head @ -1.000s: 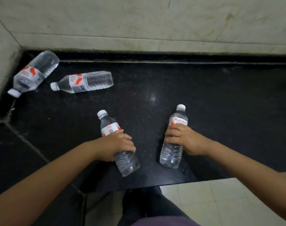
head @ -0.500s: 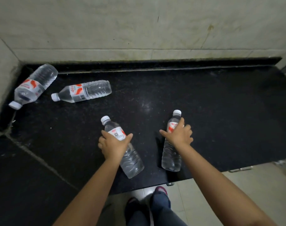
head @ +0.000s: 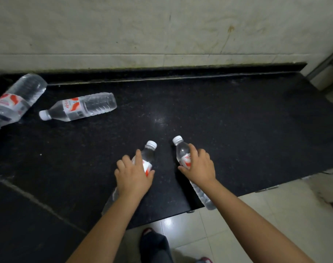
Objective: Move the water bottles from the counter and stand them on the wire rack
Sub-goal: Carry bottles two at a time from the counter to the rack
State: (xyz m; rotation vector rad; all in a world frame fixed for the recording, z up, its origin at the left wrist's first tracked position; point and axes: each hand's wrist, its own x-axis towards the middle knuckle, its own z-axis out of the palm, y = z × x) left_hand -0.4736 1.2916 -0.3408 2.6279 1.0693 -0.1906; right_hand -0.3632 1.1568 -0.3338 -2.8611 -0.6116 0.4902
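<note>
My left hand (head: pixel 133 176) grips a clear water bottle (head: pixel 149 153) with a white cap and a red-and-white label, its cap pointing away from me. My right hand (head: pixel 199 167) grips a second such bottle (head: pixel 181 151), whose base (head: pixel 205 199) sticks out past the counter's front edge. Both bottles are tilted above the black counter (head: pixel 228 120). Two more bottles lie on their sides at the far left: one (head: pixel 80 107) near the middle left, one (head: pixel 15 101) in the corner. The wire rack is out of sight.
A pale tiled wall (head: pixel 162 31) runs along the back of the counter. A metal frame (head: pixel 325 67) shows at the far right edge. Light floor tiles (head: pixel 266 215) lie below the counter's front edge, and my foot (head: pixel 154 243) stands there.
Both hands have lifted their bottles and drawn them closer together and towards me. The view has shifted right, so the two lying bottles now sit further left.
</note>
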